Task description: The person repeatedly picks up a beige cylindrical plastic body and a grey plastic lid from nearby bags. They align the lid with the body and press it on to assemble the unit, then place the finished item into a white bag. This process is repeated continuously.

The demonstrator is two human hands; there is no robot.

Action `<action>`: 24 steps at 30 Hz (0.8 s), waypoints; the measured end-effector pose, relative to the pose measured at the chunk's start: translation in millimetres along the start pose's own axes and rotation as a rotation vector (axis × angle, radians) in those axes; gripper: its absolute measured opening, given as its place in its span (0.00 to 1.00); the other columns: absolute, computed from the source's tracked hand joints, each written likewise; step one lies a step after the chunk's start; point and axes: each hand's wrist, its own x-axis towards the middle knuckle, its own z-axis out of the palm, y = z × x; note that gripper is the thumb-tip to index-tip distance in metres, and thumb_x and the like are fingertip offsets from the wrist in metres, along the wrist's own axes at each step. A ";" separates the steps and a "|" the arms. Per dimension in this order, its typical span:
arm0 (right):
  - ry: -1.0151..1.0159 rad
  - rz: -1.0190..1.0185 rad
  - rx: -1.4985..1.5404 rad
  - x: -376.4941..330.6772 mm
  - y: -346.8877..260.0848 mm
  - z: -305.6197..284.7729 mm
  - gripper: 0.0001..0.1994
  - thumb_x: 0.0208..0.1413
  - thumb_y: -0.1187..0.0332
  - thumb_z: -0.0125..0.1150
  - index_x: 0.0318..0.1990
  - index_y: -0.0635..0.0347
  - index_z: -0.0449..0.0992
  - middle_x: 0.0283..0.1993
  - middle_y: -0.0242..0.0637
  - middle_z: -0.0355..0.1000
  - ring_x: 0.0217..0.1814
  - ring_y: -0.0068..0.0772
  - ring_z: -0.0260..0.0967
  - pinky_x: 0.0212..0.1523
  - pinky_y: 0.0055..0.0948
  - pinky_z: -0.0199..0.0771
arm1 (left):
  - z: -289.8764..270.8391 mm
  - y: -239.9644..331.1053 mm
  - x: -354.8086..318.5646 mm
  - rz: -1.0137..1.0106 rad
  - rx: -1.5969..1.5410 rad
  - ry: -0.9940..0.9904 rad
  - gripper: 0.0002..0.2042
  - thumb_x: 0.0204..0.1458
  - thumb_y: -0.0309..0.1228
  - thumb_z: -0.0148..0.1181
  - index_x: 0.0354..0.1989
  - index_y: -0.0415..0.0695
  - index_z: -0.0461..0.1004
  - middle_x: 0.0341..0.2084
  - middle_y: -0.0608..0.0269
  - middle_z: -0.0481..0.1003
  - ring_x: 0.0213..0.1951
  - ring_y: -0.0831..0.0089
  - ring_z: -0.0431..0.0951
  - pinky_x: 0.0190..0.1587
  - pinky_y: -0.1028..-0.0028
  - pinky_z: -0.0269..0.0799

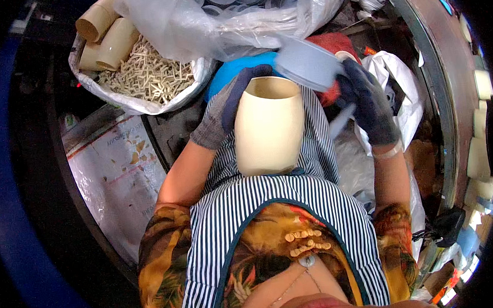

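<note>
Left hand (230,107): my gloved fingers are wrapped around the upper rim of the cream cup (269,126), gripping it from the left side.
Cream cup: upright in front of my striped apron (271,208), mouth open upward, long axis roughly vertical.
Right hand (369,105): gloved, closed on the grey lid (308,64), which it holds tilted and blurred.
Grey lid: just above and to the right of the cup's mouth, near it; I cannot tell whether it touches the rim.
Nearer hand: my right carries the lid; my left only steadies the cup.
Sack of sticks (147,75): up and to my left, with more cream cups (109,41) lying on it.
Clear bag (222,16): behind the cup, holding round lids.
</note>
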 end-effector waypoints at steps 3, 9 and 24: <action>-0.250 0.590 0.656 44.8 -5.1 33.8 0.20 0.65 0.65 0.46 0.62 0.61 0.64 0.33 0.30 0.66 0.26 0.17 0.60 0.26 0.19 0.64 | -8.8 -23.3 4.7 0.108 0.175 0.063 0.25 0.64 0.44 0.43 0.62 0.37 0.60 0.52 0.51 0.72 0.53 0.61 0.74 0.56 0.65 0.69; -0.314 0.702 1.065 62.3 25.4 56.3 0.16 0.64 0.60 0.51 0.53 0.60 0.72 0.24 0.24 0.64 0.20 0.16 0.55 0.21 0.16 0.57 | -5.7 -13.2 10.6 -0.117 -0.308 0.088 0.30 0.65 0.52 0.32 0.59 0.37 0.64 0.49 0.51 0.74 0.51 0.62 0.75 0.55 0.67 0.69; -0.135 0.554 0.550 59.1 28.0 69.6 0.18 0.62 0.54 0.54 0.45 0.62 0.76 0.28 0.25 0.69 0.25 0.14 0.63 0.24 0.16 0.62 | -23.8 23.0 34.5 0.182 0.313 -0.127 0.25 0.61 0.42 0.47 0.66 0.49 0.59 0.57 0.46 0.66 0.56 0.56 0.70 0.60 0.66 0.64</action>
